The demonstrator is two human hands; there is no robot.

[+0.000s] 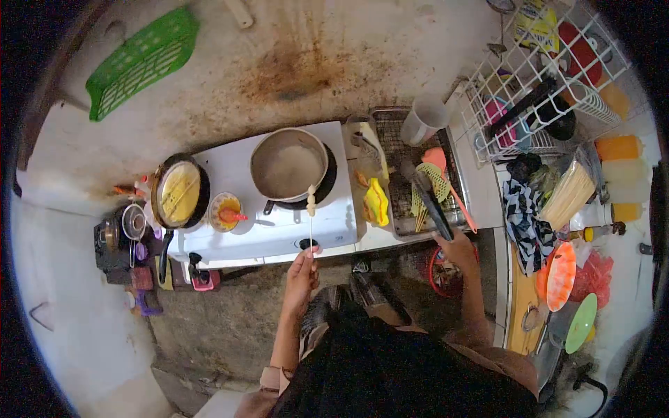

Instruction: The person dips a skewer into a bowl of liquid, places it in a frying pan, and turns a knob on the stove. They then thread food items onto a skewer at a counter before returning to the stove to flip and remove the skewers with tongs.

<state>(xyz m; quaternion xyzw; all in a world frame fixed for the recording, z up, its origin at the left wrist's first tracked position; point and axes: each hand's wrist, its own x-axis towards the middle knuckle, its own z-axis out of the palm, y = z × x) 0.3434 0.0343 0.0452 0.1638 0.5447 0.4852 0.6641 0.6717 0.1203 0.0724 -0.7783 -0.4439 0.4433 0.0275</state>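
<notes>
My left hand [303,279] pinches the lower end of a thin skewer [311,212], which stands up in front of the stove with pale lumps of food at its top. Those lumps are close to the near rim of a grey pot [267,182] on the right burner; pale contents show inside it. My right hand [456,249] is closed around the end of dark tongs [433,207]. The tongs' far end is over a yellow-green slotted skimmer [437,182] on the rack tray. Beside them lies a coral spatula [456,198].
A frying pan [164,216] with yellow food sits left on the white stove [244,244], near a bowl [214,221] holding a red utensil. The rack tray [390,139] carries a plastic jug [423,118]. A white wire rack [481,90] and a red basket [435,284] are at right.
</notes>
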